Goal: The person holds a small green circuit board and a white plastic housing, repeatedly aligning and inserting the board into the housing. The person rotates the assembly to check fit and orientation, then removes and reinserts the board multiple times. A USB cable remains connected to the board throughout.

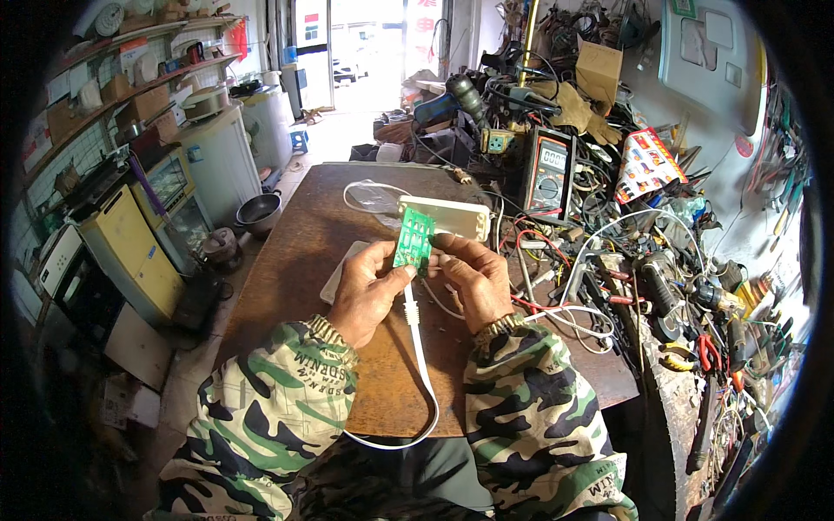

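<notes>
I hold a small green circuit board [413, 239] upright above the brown wooden table [295, 252]. My left hand [367, 291] grips its lower left edge and my right hand [473, 276] pinches its right side. A flat white cable [423, 365] hangs from the board, running down between my hands and looping off the table's near edge. Just behind the board lies an open cream plastic housing [452, 217]. A white flat cover plate [339, 269] lies on the table under my left hand.
A digital multimeter [547, 174] stands at the back right among a tangle of wires, power tools and pliers [708, 352] filling the right side. A clear plastic bag [373, 198] lies behind the housing. Old appliances and shelves line the left wall; a doorway opens at the back.
</notes>
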`<state>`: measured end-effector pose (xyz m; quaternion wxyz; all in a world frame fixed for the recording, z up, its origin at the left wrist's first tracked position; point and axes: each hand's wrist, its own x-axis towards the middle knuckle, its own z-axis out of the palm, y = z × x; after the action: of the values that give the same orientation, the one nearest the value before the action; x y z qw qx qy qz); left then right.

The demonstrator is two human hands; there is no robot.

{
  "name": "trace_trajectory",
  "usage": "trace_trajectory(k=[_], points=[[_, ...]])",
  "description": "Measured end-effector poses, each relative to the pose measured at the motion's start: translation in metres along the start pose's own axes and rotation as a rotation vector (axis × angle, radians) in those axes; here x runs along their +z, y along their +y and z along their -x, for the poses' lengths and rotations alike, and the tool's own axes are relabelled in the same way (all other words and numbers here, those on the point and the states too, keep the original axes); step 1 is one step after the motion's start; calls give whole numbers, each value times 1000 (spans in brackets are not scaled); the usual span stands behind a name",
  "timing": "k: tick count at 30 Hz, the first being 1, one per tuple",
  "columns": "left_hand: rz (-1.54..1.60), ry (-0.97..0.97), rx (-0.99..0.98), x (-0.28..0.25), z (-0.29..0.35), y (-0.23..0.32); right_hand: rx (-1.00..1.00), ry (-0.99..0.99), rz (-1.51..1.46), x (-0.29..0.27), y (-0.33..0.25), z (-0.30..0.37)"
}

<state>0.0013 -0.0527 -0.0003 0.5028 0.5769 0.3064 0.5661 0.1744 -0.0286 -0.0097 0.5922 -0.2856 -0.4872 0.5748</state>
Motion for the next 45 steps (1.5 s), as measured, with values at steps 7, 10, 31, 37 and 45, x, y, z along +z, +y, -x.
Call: trace_trajectory(k=[7, 10, 31, 37, 45], points=[[242, -41, -225, -9, -6, -9, -57, 42, -108, -8, 5, -5], [268, -66, -273, -10, -7, -11, -35, 56, -82, -10, 4, -6], [140, -13, -229, -20, -10, -21, -129, 54, 410, 2, -35, 4], [238, -172, -226, -3, -24, -41, -923, 428, 454, 46, -162, 98], [125, -21, -287, -20, -17, -43, -1567, -251, 761, 99, -163, 151]])
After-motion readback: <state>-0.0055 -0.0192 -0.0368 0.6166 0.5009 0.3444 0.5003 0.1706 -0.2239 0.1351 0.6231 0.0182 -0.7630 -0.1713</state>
